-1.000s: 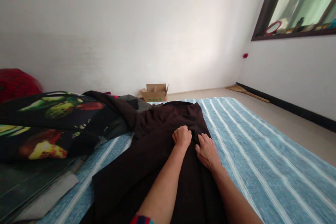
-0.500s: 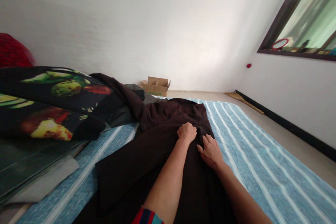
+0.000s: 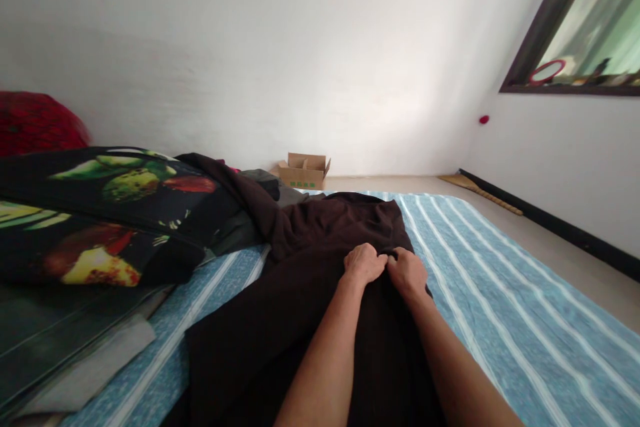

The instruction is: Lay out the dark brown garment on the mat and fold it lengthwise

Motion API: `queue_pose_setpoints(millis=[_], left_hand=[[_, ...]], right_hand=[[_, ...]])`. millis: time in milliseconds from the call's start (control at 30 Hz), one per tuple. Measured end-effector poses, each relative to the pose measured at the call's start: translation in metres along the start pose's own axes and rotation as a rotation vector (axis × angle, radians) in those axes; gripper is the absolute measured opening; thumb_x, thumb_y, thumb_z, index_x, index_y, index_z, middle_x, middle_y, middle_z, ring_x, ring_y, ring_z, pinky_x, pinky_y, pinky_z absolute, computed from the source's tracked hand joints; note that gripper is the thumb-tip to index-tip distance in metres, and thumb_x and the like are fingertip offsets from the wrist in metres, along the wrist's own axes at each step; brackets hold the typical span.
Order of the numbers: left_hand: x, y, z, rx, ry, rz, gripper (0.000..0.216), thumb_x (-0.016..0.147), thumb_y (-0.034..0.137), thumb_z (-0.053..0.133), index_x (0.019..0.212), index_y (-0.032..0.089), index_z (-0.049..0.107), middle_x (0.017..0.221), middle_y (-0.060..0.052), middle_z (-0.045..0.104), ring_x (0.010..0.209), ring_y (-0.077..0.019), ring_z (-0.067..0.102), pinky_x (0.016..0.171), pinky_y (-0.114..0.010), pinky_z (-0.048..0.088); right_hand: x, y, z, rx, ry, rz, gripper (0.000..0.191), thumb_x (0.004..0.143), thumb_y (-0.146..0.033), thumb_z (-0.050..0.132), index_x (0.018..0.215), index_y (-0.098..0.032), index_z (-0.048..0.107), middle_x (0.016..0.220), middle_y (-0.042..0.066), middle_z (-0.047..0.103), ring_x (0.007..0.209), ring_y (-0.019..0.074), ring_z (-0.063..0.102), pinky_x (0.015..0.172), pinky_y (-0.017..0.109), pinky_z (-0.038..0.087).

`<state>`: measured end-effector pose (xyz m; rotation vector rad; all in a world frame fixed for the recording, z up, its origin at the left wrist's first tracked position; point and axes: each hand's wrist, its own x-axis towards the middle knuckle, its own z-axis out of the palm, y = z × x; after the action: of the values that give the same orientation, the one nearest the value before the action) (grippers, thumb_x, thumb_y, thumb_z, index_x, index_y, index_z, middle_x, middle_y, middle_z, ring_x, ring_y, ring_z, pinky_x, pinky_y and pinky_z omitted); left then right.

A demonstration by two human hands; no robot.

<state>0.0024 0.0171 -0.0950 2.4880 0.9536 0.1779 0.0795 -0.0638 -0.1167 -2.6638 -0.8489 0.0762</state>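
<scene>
A dark brown garment [image 3: 300, 293] lies spread along a blue striped sheet [image 3: 500, 293]. My left hand [image 3: 365, 263] and my right hand [image 3: 409, 272] sit side by side on the garment's upper part, knuckles touching. Both have their fingers curled in, pinching a fold of the dark cloth between them. My bare forearms reach in from the bottom edge.
A black fruit-print cover [image 3: 100, 213] and grey folded cloths [image 3: 75, 347] pile up at the left, with a red cushion [image 3: 35, 130] behind. A small cardboard box [image 3: 305, 171] stands by the far white wall. A window [image 3: 585, 33] is at the upper right.
My right hand, flat on the cloth before, has closed and moved left against my left hand. Both now pinch the garment together. The camera view shifted slightly.
</scene>
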Motion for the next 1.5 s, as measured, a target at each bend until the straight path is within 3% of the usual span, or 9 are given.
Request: queue_pose_setpoints(millis=[133,267,367,567,900,1267,1500], left_hand=[[0.003,-0.004,-0.005,0.009,-0.047,0.079,0.05,0.088,0.046,0.036,0.084,0.012,0.073,0.09,-0.014,0.071,0.088,-0.0238,0.066,0.072,-0.028,0.047],[0.004,-0.009,-0.008,0.057,-0.058,0.133,0.037,0.088,0.028,0.038,0.082,0.015,0.072,0.086,-0.009,0.072,0.085,-0.0191,0.065,0.075,-0.025,0.046],[0.001,-0.007,-0.004,0.116,-0.031,0.143,0.024,0.079,0.018,0.049,0.083,0.017,0.072,0.092,-0.009,0.07,0.091,-0.0212,0.064,0.078,-0.027,0.046],[-0.007,0.007,0.008,0.202,0.021,0.134,0.029,0.08,0.015,0.045,0.097,0.02,0.069,0.104,-0.011,0.065,0.098,-0.0238,0.062,0.082,-0.031,0.047],[-0.006,0.005,0.007,0.245,-0.039,0.108,0.022,0.081,0.022,0.049,0.093,0.02,0.067,0.099,-0.011,0.068,0.096,-0.0256,0.064,0.081,-0.033,0.049],[-0.004,0.002,0.009,0.21,-0.034,0.079,0.025,0.081,0.016,0.046,0.098,0.02,0.063,0.099,-0.012,0.069,0.096,-0.0254,0.064,0.079,-0.033,0.049],[-0.001,-0.004,0.008,0.155,-0.045,0.116,0.032,0.077,0.013,0.05,0.106,0.019,0.063,0.102,-0.012,0.069,0.099,-0.0258,0.063,0.081,-0.032,0.048]], right_hand=[[0.002,0.009,0.003,0.058,0.007,0.03,0.033,0.086,-0.034,0.04,0.104,-0.025,0.067,0.097,0.006,0.069,0.091,0.0222,0.063,0.069,0.028,0.042],[0.003,0.013,0.005,0.111,0.022,0.049,0.032,0.085,-0.034,0.043,0.102,-0.024,0.068,0.096,0.006,0.07,0.091,0.0224,0.063,0.069,0.027,0.042],[0.004,0.014,0.005,0.151,0.028,0.053,0.031,0.083,-0.033,0.044,0.097,-0.023,0.07,0.093,0.007,0.07,0.088,0.0224,0.064,0.069,0.027,0.042],[0.004,0.016,0.001,0.237,0.024,0.013,0.026,0.08,-0.028,0.046,0.087,-0.022,0.071,0.086,0.005,0.07,0.084,0.0201,0.063,0.067,0.025,0.04],[0.001,0.013,-0.006,0.357,-0.018,-0.053,0.022,0.077,-0.03,0.049,0.072,-0.022,0.069,0.072,0.002,0.068,0.071,0.0166,0.061,0.061,0.023,0.038],[0.0,0.01,0.0,0.358,0.004,-0.094,0.026,0.079,-0.043,0.054,0.084,-0.021,0.066,0.075,0.001,0.067,0.074,0.0175,0.062,0.062,0.025,0.037],[-0.006,0.003,-0.002,0.285,0.004,-0.127,0.03,0.076,-0.042,0.057,0.096,-0.022,0.064,0.09,0.003,0.068,0.085,0.0205,0.062,0.066,0.026,0.038]])
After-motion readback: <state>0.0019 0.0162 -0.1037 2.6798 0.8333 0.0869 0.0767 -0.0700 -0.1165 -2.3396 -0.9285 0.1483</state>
